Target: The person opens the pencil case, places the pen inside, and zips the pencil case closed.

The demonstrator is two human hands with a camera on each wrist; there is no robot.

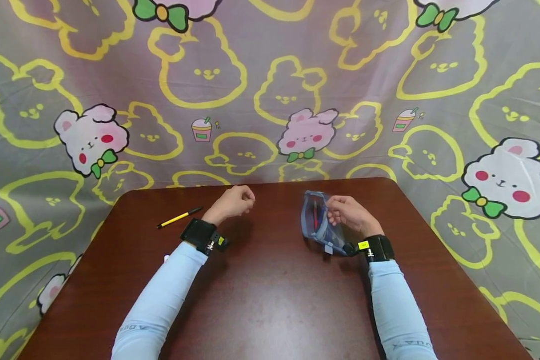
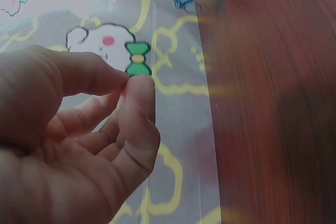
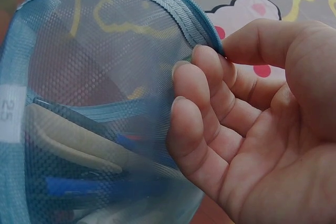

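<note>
A blue mesh zipper pouch (image 1: 317,227) stands with its mouth open right of the table's middle. My right hand (image 1: 348,212) pinches its zippered rim between thumb and fingers, as the right wrist view shows. Through the mesh in that view I see a beige item (image 3: 73,137) and a blue item (image 3: 79,186), both blurred; a red pen (image 1: 315,216) shows inside from the head view. My left hand (image 1: 235,202) is held above the table, left of the pouch. Its thumb and index fingertips meet, with the fingers curled and nothing visible between them.
A yellow pen with black ends (image 1: 179,218) lies on the brown table (image 1: 270,300), left of my left hand. Beside my left forearm, a small white thing (image 1: 166,258) is mostly hidden. A patterned curtain (image 1: 252,100) hangs behind the table's far edge.
</note>
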